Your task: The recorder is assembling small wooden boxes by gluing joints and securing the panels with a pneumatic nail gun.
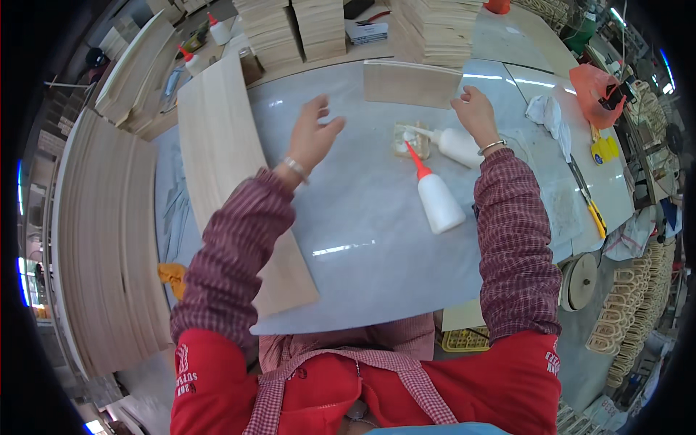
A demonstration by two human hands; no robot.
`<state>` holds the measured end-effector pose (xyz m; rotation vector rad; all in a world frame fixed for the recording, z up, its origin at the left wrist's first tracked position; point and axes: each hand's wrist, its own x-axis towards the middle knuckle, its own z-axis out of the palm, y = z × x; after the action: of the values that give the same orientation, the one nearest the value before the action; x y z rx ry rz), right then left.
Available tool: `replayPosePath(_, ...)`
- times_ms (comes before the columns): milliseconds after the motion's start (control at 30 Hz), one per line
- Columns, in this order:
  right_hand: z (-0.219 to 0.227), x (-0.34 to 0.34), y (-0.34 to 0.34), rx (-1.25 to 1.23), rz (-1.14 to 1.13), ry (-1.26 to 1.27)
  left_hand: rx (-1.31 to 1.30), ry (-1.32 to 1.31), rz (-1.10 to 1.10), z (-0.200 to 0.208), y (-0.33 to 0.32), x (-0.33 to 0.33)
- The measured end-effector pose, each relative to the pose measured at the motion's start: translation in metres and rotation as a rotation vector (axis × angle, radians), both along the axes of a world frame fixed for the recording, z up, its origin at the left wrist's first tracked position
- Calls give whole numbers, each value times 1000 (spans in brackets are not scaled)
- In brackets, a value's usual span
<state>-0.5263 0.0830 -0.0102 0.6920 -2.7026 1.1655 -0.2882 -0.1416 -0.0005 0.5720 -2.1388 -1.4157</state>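
Note:
My left hand [315, 136] is raised over the grey tabletop, thumb and fingers apart, with nothing in it. My right hand [476, 116] has loosely curled fingers at the right end of a short pale wooden board [412, 85]; whether they touch it I cannot tell. That board stands on its long edge at the table's far side. Below the right hand lies a white squeeze bottle [458, 147] with a white nozzle, its tip over a small shallow glue-smeared tray [400, 148]. Another white bottle [440, 206] lies nearer me, its red nozzle pointing at the tray.
A long wooden board [217, 138] lies at the left, beside stacked panels [109, 246]. More stacked wood [438, 32] lines the back. To the right are a white cloth [549, 119], a yellow-handled cutter [596, 217], yellow tape [604, 148] and an orange plastic bag [596, 94].

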Motion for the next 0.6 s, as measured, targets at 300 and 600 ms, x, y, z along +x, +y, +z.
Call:
replayPosePath(300, -2, -17, -23, 26, 23, -171, 20, -80, -28, -32, -2, -113)
replayPosePath(600, 7, -6, -38, 241, -9, 29, -131, -157, 1, -20, -2, -105)
